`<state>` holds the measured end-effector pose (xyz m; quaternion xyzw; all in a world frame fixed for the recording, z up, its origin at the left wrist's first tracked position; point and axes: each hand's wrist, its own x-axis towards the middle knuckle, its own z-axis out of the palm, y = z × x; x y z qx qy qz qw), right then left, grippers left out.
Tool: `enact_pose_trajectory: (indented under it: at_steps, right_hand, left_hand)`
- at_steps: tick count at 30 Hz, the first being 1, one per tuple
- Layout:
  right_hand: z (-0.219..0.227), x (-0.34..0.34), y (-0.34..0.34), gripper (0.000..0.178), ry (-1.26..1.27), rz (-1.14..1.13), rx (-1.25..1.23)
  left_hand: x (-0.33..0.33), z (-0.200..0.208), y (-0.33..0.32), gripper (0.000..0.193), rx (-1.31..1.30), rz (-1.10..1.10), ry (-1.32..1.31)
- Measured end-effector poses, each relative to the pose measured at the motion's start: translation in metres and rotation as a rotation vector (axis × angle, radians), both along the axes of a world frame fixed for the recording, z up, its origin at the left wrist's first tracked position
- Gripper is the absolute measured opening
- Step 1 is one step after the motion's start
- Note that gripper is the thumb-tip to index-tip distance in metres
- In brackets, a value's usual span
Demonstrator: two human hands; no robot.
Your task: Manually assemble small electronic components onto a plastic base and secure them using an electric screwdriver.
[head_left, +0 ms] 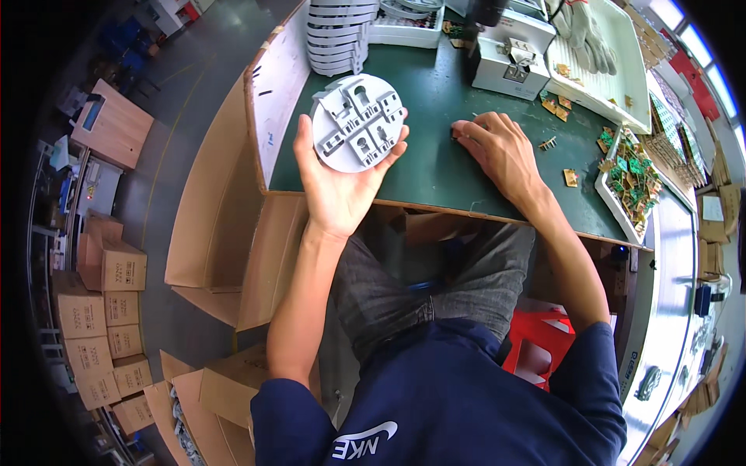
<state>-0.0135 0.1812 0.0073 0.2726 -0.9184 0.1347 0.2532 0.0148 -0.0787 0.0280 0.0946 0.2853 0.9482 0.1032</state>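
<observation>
A round light-grey plastic disc (359, 123) with moulded slots, ribs and pockets rests tilted in my left hand (342, 182). My left thumb and fingers grip its edge, and its detailed face is turned up. Over the green tabletop (423, 167), to the disc's right, lies my right hand (497, 147). Its fingers are bent, with thumb and fingertips brought together at a tiny dark thing too small to name. Close to that hand lie a small pronged metal piece (549, 144) and a small tan circuit board (571, 178).
A tray (614, 206) heaped with green and tan circuit boards stands at the right. Behind are a grey metal fixture (509, 66), a white tray (633, 74) with gloves (584, 39), and stacked grey discs (338, 39). A white board (272, 105) edges the left; open cardboard boxes (210, 194) stand beyond.
</observation>
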Motion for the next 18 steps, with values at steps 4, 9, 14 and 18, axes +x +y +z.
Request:
enact_pose_trajectory:
  at_steps: [4,9,14,18]
  right_hand:
    - [-0.004,-0.004,0.004,0.024,-0.010,0.033,-0.073]
    - [0.001,0.004,-0.005,0.020,-0.068,0.018,-0.131]
    - [-0.008,-0.005,-0.001,0.023,-0.073,0.028,-0.198]
    - [-0.011,-0.004,-0.004,0.024,-0.024,0.008,-0.254]
  left_hand:
    - [0.003,-0.001,-0.007,0.086,0.160,-0.135,-0.050]
    - [0.004,-0.005,-0.010,0.086,0.144,-0.109,-0.048]
    - [0.005,-0.005,-0.010,0.085,0.042,-0.058,0.004]
    - [0.005,-0.004,-0.011,0.084,0.005,-0.045,0.021]
